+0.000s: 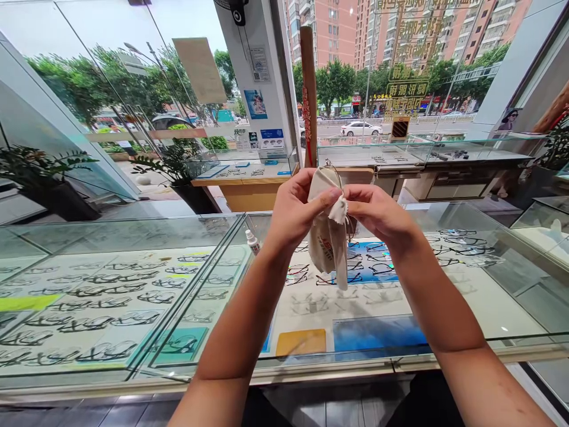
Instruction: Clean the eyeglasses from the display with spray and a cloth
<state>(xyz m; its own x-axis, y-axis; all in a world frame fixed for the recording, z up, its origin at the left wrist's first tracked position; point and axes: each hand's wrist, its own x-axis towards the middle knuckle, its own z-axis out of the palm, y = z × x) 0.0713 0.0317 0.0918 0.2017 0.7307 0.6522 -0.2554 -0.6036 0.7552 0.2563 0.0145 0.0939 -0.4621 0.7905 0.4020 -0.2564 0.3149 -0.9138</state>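
Both hands are raised above the glass display counter, holding a pale cloth with printed lettering point(324, 246) and a pair of thin-rimmed glasses point(334, 173). My left hand point(297, 207) pinches the cloth against a lens, its thumb pressed on the front. My right hand point(373, 207) has thumb and fingers pressed together at the glasses' edge beside a bunched bit of cloth. The cloth hangs down below the fingers and hides most of the frame.
Rows of eyeglasses point(111, 290) lie inside the glass counter point(267, 370). A small white spray bottle point(252, 242) stands left of my left forearm. Beyond are a wooden post point(307, 95), further display cases point(471, 154) and potted plants point(178, 166) by the windows.
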